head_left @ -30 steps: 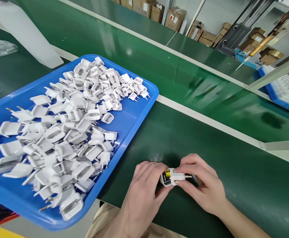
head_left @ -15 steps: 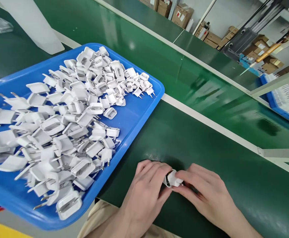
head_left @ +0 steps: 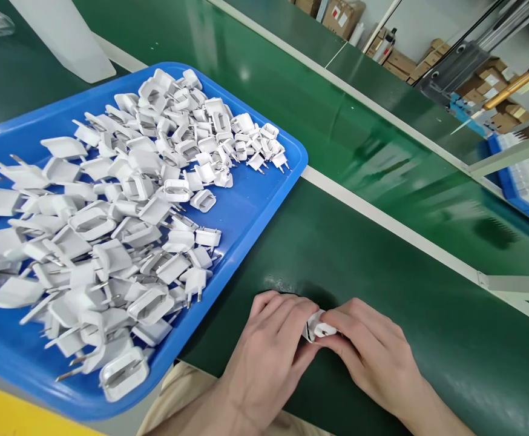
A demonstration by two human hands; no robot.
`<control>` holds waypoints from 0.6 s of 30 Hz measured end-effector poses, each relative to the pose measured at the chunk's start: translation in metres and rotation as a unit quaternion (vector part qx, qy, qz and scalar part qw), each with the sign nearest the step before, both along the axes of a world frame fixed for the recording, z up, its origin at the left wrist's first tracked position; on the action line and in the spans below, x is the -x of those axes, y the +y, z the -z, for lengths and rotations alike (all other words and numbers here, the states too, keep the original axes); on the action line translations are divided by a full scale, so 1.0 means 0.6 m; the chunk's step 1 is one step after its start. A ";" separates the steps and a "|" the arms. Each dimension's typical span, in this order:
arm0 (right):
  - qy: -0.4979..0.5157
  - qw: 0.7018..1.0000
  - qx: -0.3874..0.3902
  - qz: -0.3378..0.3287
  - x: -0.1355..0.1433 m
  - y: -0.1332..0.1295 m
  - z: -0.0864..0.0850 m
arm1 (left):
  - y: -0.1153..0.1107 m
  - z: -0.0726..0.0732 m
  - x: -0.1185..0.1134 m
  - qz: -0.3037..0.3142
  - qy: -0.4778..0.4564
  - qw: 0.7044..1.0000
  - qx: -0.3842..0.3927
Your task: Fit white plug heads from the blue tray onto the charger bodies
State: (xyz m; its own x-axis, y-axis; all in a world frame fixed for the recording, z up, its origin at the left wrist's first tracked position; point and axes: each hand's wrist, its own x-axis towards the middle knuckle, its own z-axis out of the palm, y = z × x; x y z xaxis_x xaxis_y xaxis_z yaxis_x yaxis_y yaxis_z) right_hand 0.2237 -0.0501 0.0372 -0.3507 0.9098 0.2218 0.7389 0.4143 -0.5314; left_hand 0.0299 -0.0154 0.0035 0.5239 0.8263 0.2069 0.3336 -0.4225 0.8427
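Note:
Both my hands meet low on the green belt. Between them is a small white plug adapter (head_left: 319,327), mostly hidden by my fingers. My left hand (head_left: 269,351) grips its left end, and my right hand (head_left: 373,354) pinches its right end. The adapter rests just above the belt surface (head_left: 364,254). To the left lies a blue tray (head_left: 246,209) heaped with several white plug covers (head_left: 123,218), many showing two metal pins.
A white divider strip (head_left: 382,215) crosses the belt diagonally. A second blue tray (head_left: 525,188) with white parts sits at the far right. Cardboard boxes (head_left: 341,15) and metal framing stand behind. A white post (head_left: 71,39) stands at top left.
My hands have closed tighter around the adapter; its yellow inside and metal pins, visible a second ago, are now covered. The view has shifted a little.

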 end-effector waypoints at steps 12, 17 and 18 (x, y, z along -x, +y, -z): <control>0.088 0.994 0.007 0.072 -0.021 -0.002 -0.046 | 0.002 -0.004 -0.001 0.001 -0.010 1.000 0.019; 0.222 0.957 0.177 0.055 -0.028 0.004 -0.058 | 0.001 -0.002 0.000 0.008 -0.015 1.000 0.025; 0.222 0.953 0.203 0.048 -0.026 0.007 -0.056 | 0.001 -0.001 0.000 0.009 -0.014 1.000 0.025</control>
State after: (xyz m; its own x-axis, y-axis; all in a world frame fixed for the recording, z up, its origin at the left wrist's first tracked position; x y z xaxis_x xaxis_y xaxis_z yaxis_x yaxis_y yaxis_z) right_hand 0.2396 -0.0459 0.0709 -0.2159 0.9752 -0.0480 0.4285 0.0504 -0.9021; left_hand 0.0301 -0.0148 0.0043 0.5338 0.8260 0.1810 0.3013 -0.3859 0.8720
